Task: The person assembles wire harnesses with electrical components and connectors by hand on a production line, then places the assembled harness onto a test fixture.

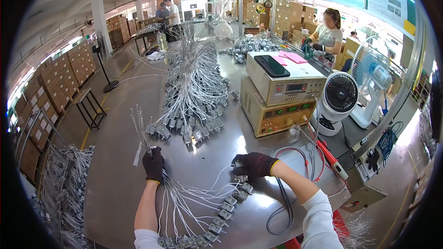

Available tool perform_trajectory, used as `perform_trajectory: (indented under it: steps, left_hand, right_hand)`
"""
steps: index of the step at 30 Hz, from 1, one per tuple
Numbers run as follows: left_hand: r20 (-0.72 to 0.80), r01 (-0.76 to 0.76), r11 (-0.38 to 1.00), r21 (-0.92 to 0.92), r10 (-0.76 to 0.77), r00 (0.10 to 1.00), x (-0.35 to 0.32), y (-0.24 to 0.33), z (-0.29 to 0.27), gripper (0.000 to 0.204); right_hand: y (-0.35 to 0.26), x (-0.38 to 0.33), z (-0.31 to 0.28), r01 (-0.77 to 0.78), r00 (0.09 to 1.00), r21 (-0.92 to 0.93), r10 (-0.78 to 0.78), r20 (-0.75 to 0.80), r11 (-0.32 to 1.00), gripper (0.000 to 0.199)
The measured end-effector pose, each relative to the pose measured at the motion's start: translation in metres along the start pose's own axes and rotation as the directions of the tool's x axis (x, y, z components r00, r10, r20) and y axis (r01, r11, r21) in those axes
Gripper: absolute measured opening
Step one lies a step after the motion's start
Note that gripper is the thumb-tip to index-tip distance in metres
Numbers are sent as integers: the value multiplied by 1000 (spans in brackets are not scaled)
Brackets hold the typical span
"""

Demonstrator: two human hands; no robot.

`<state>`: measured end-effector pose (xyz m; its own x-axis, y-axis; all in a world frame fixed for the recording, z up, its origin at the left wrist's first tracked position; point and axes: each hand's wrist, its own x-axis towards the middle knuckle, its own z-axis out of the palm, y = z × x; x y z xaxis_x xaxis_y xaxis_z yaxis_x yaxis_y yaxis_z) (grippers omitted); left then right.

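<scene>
My left hand, in a dark knitted glove, is closed around a bundle of thin white wires whose bare ends stick up above the fist. Below it the wires fan out to a curved row of small grey box-shaped parts lying on the metal table. At the row's far end my right hand, gloved too, has its fingers curled on one grey part; the fingertips are partly hidden.
A large heap of wired grey parts covers the table's middle. To the right stand stacked test instruments with a phone on top, a fan, and a red-and-white probe with cables. Another person works at the far right.
</scene>
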<state>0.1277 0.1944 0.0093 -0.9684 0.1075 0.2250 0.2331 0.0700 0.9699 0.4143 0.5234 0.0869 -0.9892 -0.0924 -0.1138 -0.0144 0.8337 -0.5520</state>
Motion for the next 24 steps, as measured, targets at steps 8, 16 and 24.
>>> perform_trajectory:
  steps: [8,16,24]
  left_hand:
    - [26,37,999,-38,-36,999,2,-4,-3,26]
    - [28,10,1000,29,-11,1000,5,-9,-7,28]
    - [28,12,999,36,-13,1000,6,-12,-7,27]
  right_hand:
    - [-35,-19,-10,97,993,-36,-99,-64,995,43]
    - [-52,-5,9,161,981,32,-156,-119,986,35]
    - [-38,-4,23,211,960,-73,-221,-175,975,40]
